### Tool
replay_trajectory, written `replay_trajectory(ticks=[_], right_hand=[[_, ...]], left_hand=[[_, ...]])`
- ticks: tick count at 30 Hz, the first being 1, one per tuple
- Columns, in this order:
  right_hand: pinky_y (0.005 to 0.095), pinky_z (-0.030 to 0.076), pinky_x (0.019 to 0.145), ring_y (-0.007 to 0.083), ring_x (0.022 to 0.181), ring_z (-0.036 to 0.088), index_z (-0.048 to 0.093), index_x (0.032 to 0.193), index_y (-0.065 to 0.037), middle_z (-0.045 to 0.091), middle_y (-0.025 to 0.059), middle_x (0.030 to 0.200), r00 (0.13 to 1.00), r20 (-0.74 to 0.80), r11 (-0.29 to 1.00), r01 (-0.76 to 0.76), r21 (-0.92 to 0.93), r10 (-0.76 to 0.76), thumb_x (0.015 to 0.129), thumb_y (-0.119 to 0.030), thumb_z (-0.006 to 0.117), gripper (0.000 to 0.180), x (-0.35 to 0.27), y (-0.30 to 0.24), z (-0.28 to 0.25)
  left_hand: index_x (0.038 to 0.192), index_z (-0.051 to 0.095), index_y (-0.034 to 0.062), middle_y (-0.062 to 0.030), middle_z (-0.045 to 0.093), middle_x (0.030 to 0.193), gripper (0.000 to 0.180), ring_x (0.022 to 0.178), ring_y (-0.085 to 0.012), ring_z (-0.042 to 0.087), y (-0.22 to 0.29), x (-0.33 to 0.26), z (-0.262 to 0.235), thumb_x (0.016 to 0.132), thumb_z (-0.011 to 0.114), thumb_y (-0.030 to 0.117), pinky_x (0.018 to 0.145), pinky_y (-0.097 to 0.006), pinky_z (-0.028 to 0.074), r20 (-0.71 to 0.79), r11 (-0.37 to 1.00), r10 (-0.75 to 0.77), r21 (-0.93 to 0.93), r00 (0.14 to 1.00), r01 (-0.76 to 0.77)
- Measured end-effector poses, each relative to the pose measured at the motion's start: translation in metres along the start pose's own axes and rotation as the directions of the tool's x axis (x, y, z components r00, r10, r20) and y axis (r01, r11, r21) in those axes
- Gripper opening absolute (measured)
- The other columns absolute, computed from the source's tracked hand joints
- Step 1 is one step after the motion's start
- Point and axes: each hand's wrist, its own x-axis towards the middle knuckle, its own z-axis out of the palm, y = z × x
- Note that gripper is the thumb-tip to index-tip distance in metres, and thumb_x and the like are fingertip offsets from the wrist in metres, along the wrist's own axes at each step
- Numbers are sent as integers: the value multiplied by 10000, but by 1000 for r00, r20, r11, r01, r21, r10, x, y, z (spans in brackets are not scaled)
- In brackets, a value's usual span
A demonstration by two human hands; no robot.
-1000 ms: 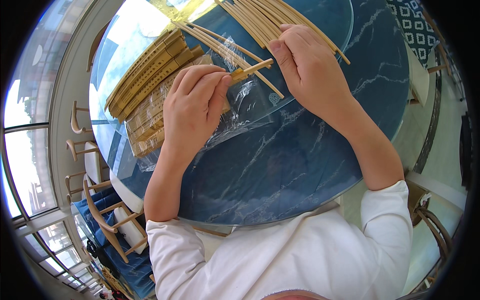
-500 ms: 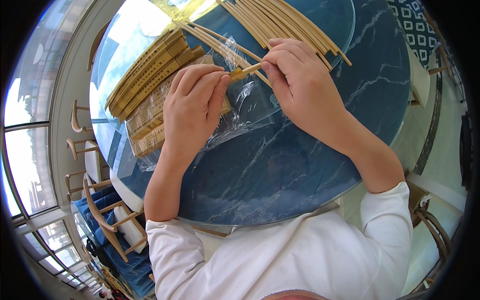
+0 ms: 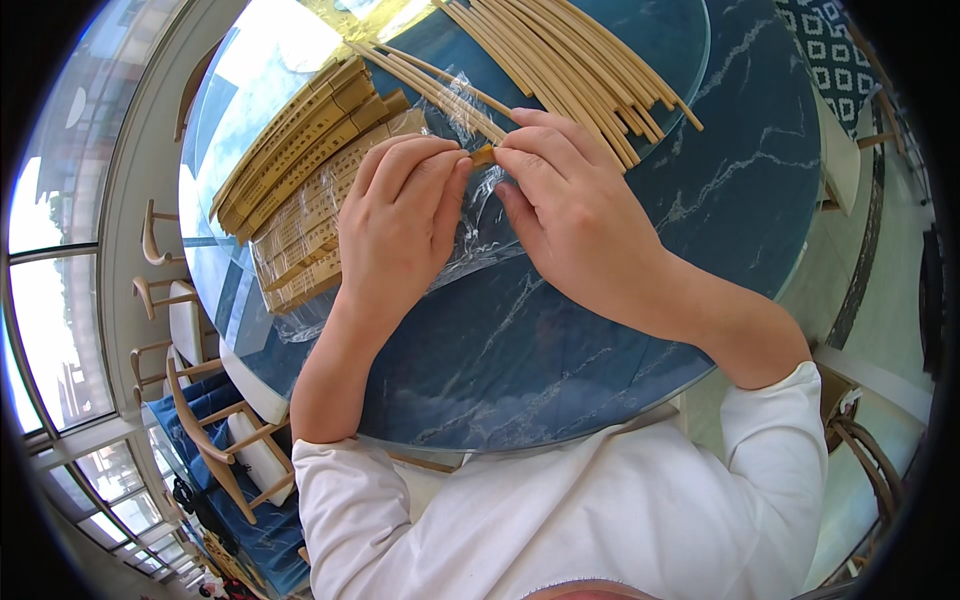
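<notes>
Left fingers pinch a yellow sleeve; right fingers, half open, touch it.

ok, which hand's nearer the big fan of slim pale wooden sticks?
Right. The right hand is close to the near end of the stick fan; the left hand is farther off, lower left.
</notes>
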Motion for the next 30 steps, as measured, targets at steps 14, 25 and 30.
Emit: replay_trajectory(ticks=[14,25,30], right_hand=[[483,478,1069,392,1242,606,658,1142,53,665,198,1243,982,76,938,-186,293,171,918,-19,718,243,2,7,-4],[502,439,1185,284,1196,657,719,1084,-81,692,67,1124,989,10,986,146,-79,-145,933,-134,770,169,15,44,-11],[500,420,1207,248,1196,670,725,1070,-110,696,34,1124,983,17,974,182,-134,-182,930,-144,788,157,22,54,-18]], left_hand=[[1053,764,39,-70,731,1102,117,1050,-275,699,3,-2,1,940,771,68,912,-390,574,26,1000,-12,30,1000,11],[1194,758,101,-62,742,1156,270,1103,-264,703,8,-6,-9,932,801,150,948,-399,566,122,989,-39,143,992,21],[1211,748,116,-51,775,1089,264,1049,-251,725,-11,-30,-22,950,772,145,951,-404,539,102,971,-101,226,990,76]])
